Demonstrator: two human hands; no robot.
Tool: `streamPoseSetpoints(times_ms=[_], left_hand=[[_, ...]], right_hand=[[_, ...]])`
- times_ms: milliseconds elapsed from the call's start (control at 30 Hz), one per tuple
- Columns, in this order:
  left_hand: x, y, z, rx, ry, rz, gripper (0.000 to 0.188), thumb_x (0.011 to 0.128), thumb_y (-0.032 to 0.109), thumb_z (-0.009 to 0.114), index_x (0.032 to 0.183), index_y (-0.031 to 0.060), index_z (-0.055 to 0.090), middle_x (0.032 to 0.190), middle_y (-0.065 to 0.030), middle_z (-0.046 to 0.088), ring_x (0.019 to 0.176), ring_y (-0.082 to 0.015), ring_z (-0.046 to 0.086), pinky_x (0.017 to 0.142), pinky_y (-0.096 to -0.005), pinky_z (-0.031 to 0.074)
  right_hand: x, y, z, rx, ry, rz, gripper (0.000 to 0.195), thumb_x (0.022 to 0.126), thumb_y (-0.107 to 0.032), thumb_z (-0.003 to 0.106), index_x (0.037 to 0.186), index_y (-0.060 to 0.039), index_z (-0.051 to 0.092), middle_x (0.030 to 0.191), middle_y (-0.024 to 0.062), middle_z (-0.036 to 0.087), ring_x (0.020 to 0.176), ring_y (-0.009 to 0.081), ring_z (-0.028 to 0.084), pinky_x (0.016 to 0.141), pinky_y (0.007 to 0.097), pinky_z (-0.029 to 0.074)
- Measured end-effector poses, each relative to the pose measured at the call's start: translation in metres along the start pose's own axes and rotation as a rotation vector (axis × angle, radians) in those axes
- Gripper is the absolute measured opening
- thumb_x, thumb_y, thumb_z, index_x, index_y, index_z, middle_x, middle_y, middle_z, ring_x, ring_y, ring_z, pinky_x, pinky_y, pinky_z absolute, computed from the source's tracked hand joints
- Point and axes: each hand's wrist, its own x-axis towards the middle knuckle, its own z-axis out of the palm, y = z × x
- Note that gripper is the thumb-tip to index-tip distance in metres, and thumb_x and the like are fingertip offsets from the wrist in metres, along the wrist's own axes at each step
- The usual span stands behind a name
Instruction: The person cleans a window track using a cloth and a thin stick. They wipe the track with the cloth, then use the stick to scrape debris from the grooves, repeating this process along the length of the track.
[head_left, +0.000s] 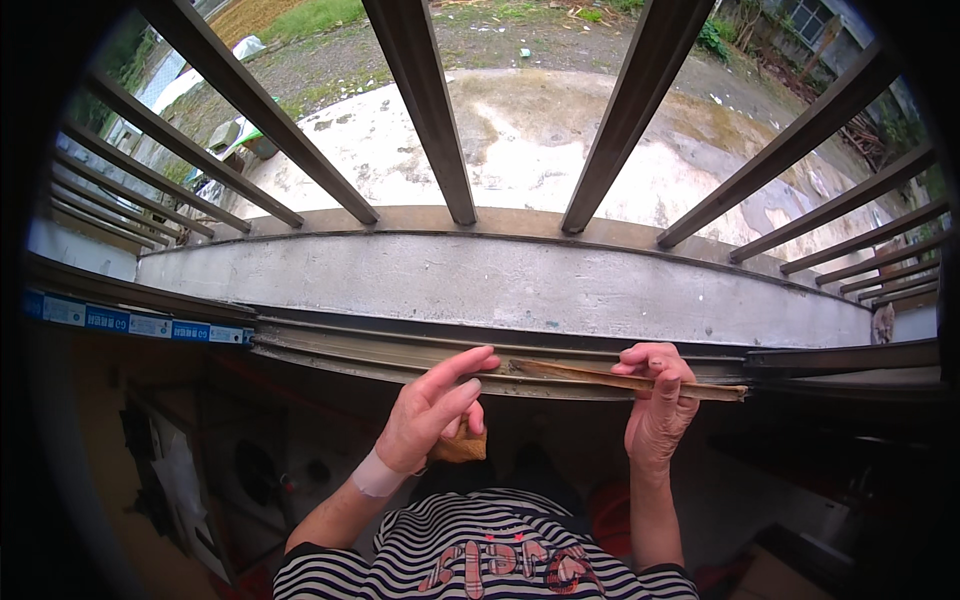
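Observation:
Above the metal window track (337, 341), my right hand (661, 405) grips a thin brown strip (577, 373), which looks like wood or bamboo. The strip lies roughly level along the track, its narrower, darker end towards the left. My left hand (431, 416) holds a folded tan cloth (461, 444) under its lower fingers, while the thumb and index finger are apart near the strip's left end. A pale band wraps the left wrist. Whether the strip touches the track cannot be told.
Beyond the track runs a pale concrete sill (465, 277) with upright metal bars (424, 112) along its outer edge. Blue-and-white tape bearing writing (135, 321) covers the window frame at left. Below left stands a dark rack with white sheets (180, 480).

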Motion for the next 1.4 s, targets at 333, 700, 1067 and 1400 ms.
streamPoseSetpoints(times_ms=[333,700,1067,1400], left_hand=[[0.003,0.000,0.002,0.022,-0.040,-0.023,0.047,0.095,0.006,0.043,0.142,0.0024,0.042,0.134,-0.0116,0.054,0.069,-0.0059,0.058,0.052,-0.0139,0.035],[0.001,0.002,0.004,0.089,-0.014,-0.014,0.048,0.092,0.001,0.044,0.140,0.0032,0.046,0.128,-0.0118,0.058,0.066,-0.0066,0.057,0.053,-0.0148,0.038],[-0.035,0.006,-0.016,-0.025,0.128,0.072,0.048,0.090,-0.001,0.037,0.137,-0.0020,0.046,0.129,-0.0161,0.057,0.062,-0.0065,0.055,0.050,-0.0153,0.035],[-0.034,-0.007,-0.010,-0.062,0.030,0.047,0.039,0.093,0.008,0.044,0.130,-0.0023,0.050,0.119,-0.0214,0.061,0.064,-0.0107,0.058,0.050,-0.0160,0.038]], right_hand=[[0.014,-0.018,-0.019,-0.028,0.113,0.097,0.034,0.100,-0.032,0.050,0.094,0.0000,0.060,0.092,0.0130,0.063,0.074,0.0150,0.063,0.073,0.0264,0.051],[0.005,-0.006,0.010,0.106,0.141,0.238,0.030,0.100,-0.028,0.052,0.094,0.0002,0.061,0.093,0.0127,0.064,0.076,0.0169,0.065,0.072,0.0286,0.054],[0.005,-0.031,-0.005,0.040,0.113,0.030,0.029,0.101,-0.028,0.049,0.095,-0.0008,0.059,0.090,0.0147,0.063,0.074,0.0167,0.063,0.072,0.0291,0.054],[-0.015,-0.040,-0.009,0.023,0.003,0.101,0.037,0.097,-0.043,0.053,0.093,-0.0062,0.060,0.093,0.0170,0.061,0.078,0.0203,0.063,0.070,0.0324,0.055]])
